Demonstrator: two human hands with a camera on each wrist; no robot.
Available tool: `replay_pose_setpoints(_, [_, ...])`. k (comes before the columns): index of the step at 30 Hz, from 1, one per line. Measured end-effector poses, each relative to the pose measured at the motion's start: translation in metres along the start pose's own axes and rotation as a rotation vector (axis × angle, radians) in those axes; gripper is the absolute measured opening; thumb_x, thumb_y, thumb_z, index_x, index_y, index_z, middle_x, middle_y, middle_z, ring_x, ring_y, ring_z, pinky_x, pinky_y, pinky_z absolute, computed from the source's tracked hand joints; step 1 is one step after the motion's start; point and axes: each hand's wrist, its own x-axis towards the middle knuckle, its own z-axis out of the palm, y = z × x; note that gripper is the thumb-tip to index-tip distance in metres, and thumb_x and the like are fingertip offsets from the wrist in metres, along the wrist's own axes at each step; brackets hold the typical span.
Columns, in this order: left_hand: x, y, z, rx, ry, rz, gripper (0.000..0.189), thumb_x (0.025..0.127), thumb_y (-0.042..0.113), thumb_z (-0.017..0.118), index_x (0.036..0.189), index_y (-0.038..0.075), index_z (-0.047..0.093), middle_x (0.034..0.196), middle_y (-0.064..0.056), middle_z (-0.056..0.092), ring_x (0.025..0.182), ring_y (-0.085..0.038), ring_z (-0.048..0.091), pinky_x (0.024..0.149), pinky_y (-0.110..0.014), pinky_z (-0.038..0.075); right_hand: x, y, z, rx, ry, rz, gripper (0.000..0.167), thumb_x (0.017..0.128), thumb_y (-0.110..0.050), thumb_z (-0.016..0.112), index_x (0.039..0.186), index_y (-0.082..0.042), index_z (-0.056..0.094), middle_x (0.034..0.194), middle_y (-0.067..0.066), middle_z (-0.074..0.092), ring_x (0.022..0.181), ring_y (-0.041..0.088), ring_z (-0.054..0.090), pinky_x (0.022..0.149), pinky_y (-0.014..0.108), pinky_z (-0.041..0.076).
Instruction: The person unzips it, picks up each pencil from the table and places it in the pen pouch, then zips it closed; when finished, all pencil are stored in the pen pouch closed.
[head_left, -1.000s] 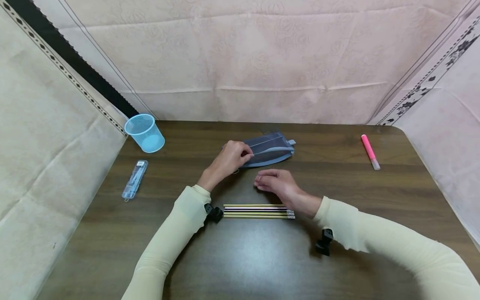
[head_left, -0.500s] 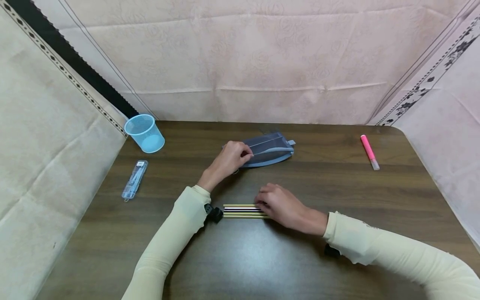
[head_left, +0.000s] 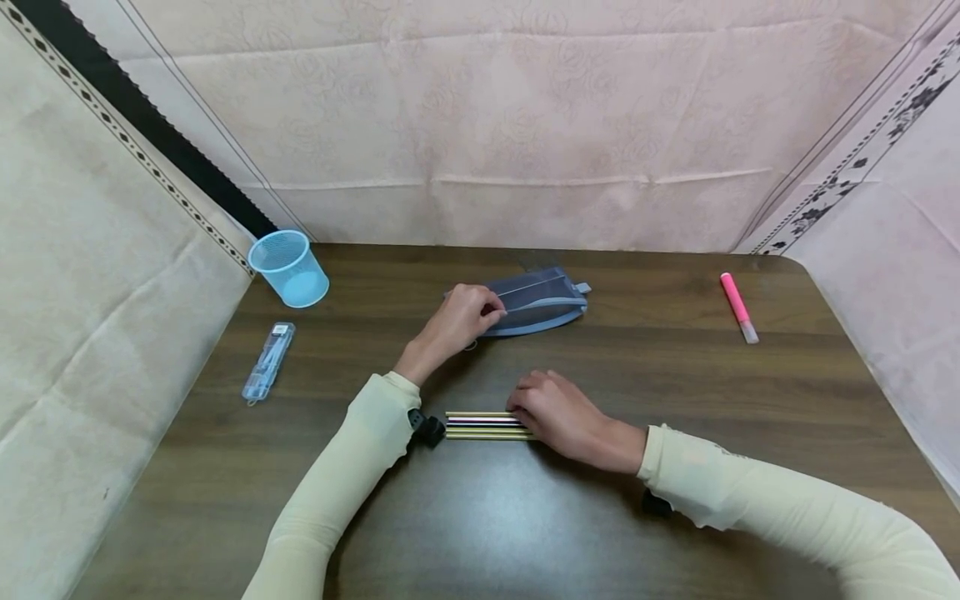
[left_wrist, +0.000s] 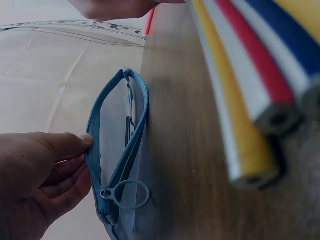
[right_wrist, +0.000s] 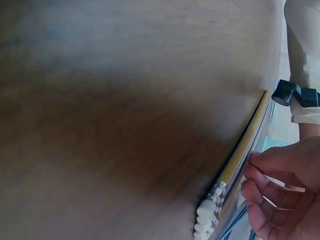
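Observation:
A dark blue zip pencil case (head_left: pixel 536 300) lies at the back of the table. My left hand (head_left: pixel 461 315) pinches its rim between thumb and fingers. In the left wrist view, the case's mouth gapes and a ring zipper pull (left_wrist: pixel 132 195) hangs at its near end. Several striped pencils (head_left: pixel 480 425) lie side by side in front, coloured yellow, red and blue with white. My right hand (head_left: pixel 558 417) curls over their right part, thumb and fingertips pinching at the row's far side. The right wrist view shows a pencil's white eraser (right_wrist: pixel 205 217) beside the fingers.
A light blue cup (head_left: pixel 292 271) stands at the table's back left. In front of it lies a slim blue translucent case (head_left: pixel 268 362). At the right is a pink marker (head_left: pixel 738 307). Patterned cloth (head_left: pixel 480 125) hangs behind the table.
My right hand has come down and toward me, from above the table beside the pencil case onto the pencils. It has hardly moved over the last half second. My left hand stays on the pencil case.

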Motion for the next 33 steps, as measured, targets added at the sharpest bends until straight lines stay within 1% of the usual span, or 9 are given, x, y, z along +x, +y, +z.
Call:
replay_pose_setpoints(4, [0.0,-0.002,-0.001,-0.009,-0.005,0.007,0.015,0.097,0.015,0.068,0.103,0.006,0.078,0.101,-0.008,0.076,0.088,-0.015,0.069,0.079,-0.029,0.059,0.003,0.0,0.0,-0.037,-0.008,0.0,0.006,0.091,-0.011,0.073,0.091,-0.014,0.077,0.087,-0.002,0.072,0.085,0.015,0.064,0.075,0.035,0.051])
replay_pose_setpoints(10, [0.001,-0.005,-0.001,-0.007,-0.008,-0.007,0.015,0.097,0.016,0.068,0.104,0.006,0.078,0.103,-0.008,0.076,0.09,-0.015,0.069,0.082,-0.03,0.059,0.01,-0.003,-0.001,-0.082,-0.049,0.002,0.006,0.092,-0.013,0.072,0.091,-0.014,0.078,0.086,0.0,0.072,0.088,0.018,0.066,0.077,0.039,0.051])
replay_pose_setpoints(13, [0.002,-0.005,0.0,-0.007,-0.014,0.0,0.016,0.098,0.016,0.068,0.104,0.007,0.078,0.103,-0.008,0.075,0.09,-0.016,0.069,0.082,-0.03,0.059,0.012,-0.003,-0.001,-0.101,-0.066,-0.001,0.005,0.091,-0.011,0.072,0.091,-0.013,0.077,0.085,0.001,0.071,0.086,0.018,0.065,0.075,0.037,0.05])
replay_pose_setpoints(18, [0.003,-0.006,0.0,-0.016,-0.008,0.006,0.015,0.098,0.016,0.068,0.104,0.007,0.078,0.102,-0.008,0.076,0.09,-0.016,0.069,0.082,-0.03,0.059,0.015,-0.003,-0.002,-0.186,-0.073,-0.043,0.008,0.085,-0.004,0.073,0.084,-0.013,0.073,0.082,0.0,0.068,0.082,0.018,0.062,0.07,0.032,0.043])
replay_pose_setpoints(22, [0.004,-0.008,-0.001,-0.025,0.0,-0.006,0.014,0.097,0.015,0.068,0.103,0.007,0.079,0.101,-0.008,0.076,0.09,-0.016,0.07,0.082,-0.031,0.059,0.017,-0.002,-0.004,-0.247,-0.093,-0.082,0.007,0.084,-0.004,0.074,0.085,-0.01,0.072,0.084,0.002,0.069,0.084,0.02,0.062,0.07,0.032,0.044])
replay_pose_setpoints(24, [0.004,-0.008,-0.001,-0.022,-0.004,-0.014,0.014,0.097,0.015,0.068,0.103,0.007,0.079,0.102,-0.008,0.076,0.09,-0.015,0.069,0.082,-0.031,0.059,0.018,0.0,-0.007,-0.255,-0.109,-0.096,0.006,0.084,-0.004,0.075,0.086,-0.009,0.072,0.085,0.003,0.07,0.085,0.02,0.063,0.071,0.032,0.045])
replay_pose_setpoints(27, [0.005,-0.009,-0.001,-0.028,-0.017,-0.023,0.015,0.097,0.015,0.068,0.104,0.007,0.078,0.102,-0.008,0.076,0.088,-0.015,0.068,0.081,-0.03,0.059,0.018,0.003,-0.013,-0.241,-0.127,-0.114,0.007,0.085,-0.003,0.074,0.085,-0.009,0.071,0.083,0.002,0.069,0.082,0.019,0.064,0.071,0.032,0.045])
replay_pose_setpoints(31, [0.006,-0.009,-0.001,-0.042,-0.027,-0.025,0.015,0.098,0.016,0.068,0.104,0.007,0.078,0.102,-0.008,0.075,0.085,-0.014,0.067,0.079,-0.028,0.058,0.02,0.008,-0.024,-0.223,-0.118,-0.147,0.011,0.086,-0.001,0.07,0.082,-0.011,0.068,0.076,0.0,0.066,0.073,0.016,0.062,0.07,0.033,0.048])
replay_pose_setpoints(33, [0.006,-0.008,-0.001,-0.043,-0.031,-0.024,0.015,0.098,0.016,0.067,0.104,0.007,0.078,0.103,-0.008,0.076,0.085,-0.014,0.067,0.078,-0.028,0.058,0.02,0.009,-0.03,-0.198,-0.113,-0.158,0.01,0.088,-0.002,0.069,0.084,-0.011,0.068,0.076,-0.001,0.064,0.071,0.015,0.06,0.069,0.032,0.049])
